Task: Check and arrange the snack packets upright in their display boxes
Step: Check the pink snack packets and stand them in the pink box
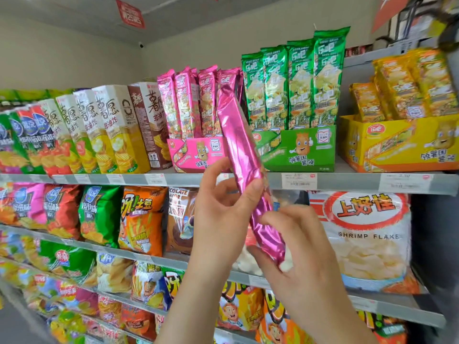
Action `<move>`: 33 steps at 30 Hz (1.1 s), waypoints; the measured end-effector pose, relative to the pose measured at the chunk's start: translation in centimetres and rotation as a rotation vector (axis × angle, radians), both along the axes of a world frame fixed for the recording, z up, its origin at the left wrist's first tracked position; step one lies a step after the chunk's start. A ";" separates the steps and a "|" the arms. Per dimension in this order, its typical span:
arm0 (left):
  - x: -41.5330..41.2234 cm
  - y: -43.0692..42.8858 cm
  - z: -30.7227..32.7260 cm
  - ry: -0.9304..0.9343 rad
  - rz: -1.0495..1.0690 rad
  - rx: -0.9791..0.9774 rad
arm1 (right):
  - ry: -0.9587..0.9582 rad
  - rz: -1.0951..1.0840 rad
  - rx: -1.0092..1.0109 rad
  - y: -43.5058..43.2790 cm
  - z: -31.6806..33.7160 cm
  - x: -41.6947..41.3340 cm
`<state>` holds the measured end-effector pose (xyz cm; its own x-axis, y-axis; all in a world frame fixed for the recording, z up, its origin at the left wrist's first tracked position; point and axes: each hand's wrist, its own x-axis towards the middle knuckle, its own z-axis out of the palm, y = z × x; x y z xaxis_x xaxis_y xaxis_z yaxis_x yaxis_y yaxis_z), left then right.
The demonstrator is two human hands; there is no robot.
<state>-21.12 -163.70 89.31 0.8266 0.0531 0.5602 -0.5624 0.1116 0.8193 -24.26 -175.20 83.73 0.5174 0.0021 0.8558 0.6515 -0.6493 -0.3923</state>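
Pink foil packet (236, 135) slants through the centre of the frame, top end leaning left, in front of the right end of the pink display box (196, 155) (whether the two touch cannot be told). The left hand (223, 214) grips its middle, fingers and thumb curled round the foil. The right hand (298, 247) clasps its lower end. Right of centre stands the green display box (298, 150).

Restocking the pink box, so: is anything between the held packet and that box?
Nothing visible. The pink packet, gripped by the left hand and right hand, sits right in front of the pink display box.
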 end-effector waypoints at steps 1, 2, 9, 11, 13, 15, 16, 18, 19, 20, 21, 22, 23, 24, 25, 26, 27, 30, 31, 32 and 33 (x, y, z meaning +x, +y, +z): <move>0.2 0.3 0.0 0.030 -0.043 -0.032 | 0.050 0.080 0.024 -0.2 0.3 -0.1; 0.4 0.6 0.0 0.060 -0.096 -0.066 | 0.101 0.180 0.081 -0.3 0.5 -0.2; 2.1 1.0 0.3 0.146 -0.269 -0.241 | 0.390 0.507 0.476 -0.4 1.7 1.4; 2.5 0.9 0.5 0.169 -0.243 -0.243 | 0.459 0.599 0.508 -0.1 1.7 2.0; 2.9 0.8 0.9 0.182 -0.197 -0.252 | 0.435 0.606 0.534 0.2 1.8 2.6; 3.5 1.1 1.9 0.137 -0.132 -0.177 | 0.385 0.560 0.503 0.6 2.2 3.3; 3.9 1.3 2.4 0.079 -0.093 -0.096 | 0.365 0.532 0.473 0.6 2.4 3.7; 4.7 2.1 3.8 -0.050 -0.039 0.024 | 0.353 0.485 0.381 0.4 3.6 4.5; 5.1 2.5 4.6 -0.093 -0.032 0.049 | 0.355 0.473 0.317 0.3 4.5 4.8; 5.5 2.9 5.3 -0.127 -0.030 0.066 | 0.347 0.459 0.255 0.3 5.7 5.2; 6.1 3.5 6.1 -0.157 -0.024 0.081 | 0.319 0.435 0.205 0.2 7.2 5.7; 6.5 4.0 6.9 -0.180 -0.018 0.096 | 0.272 0.403 0.179 0.0 8.8 6.3; 7.0 4.6 7.8 -0.194 -0.012 0.127 | 0.217 0.378 0.185 -0.1 10.7 6.9; 7.4 5.0 8.6 -0.203 -0.019 0.174 | 0.163 0.364 0.206 -0.3 12.7 7.5; 7.9 5.3 9.4 -0.212 -0.026 0.223 | 0.115 0.346 0.214 -0.5 14.8 8.2; 8.3 5.5 10.2 -0.219 -0.030 0.256 | 0.078 0.324 0.203 -0.5 17.1 8.8; 8.7 5.6 11.0 -0.240 -0.039 0.280 | 0.048 0.304 0.174 -0.4 19.2 9.2; 10.2 5.6 13.3 -0.352 -0.089 0.334 | -0.057 0.231 0.081 0.4 24.4 10.7; 10.7 5.6 14.1 -0.379 -0.111 0.332 | -0.079 0.229 0.078 0.5 25.7 11.3; 11.3 5.6 15.0 -0.397 -0.139 0.333 | -0.086 0.241 0.080 0.6 26.8 11.9; 11.9 5.7 15.9 -0.410 -0.164 0.343 | -0.082 0.255 0.082 0.7 27.7 12.5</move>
<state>-9.23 -158.03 105.21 0.5191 -0.3000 0.8003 -0.8406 -0.0098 0.5416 -11.75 -174.52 111.43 0.4377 0.0527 0.8976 0.8217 -0.4287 -0.3755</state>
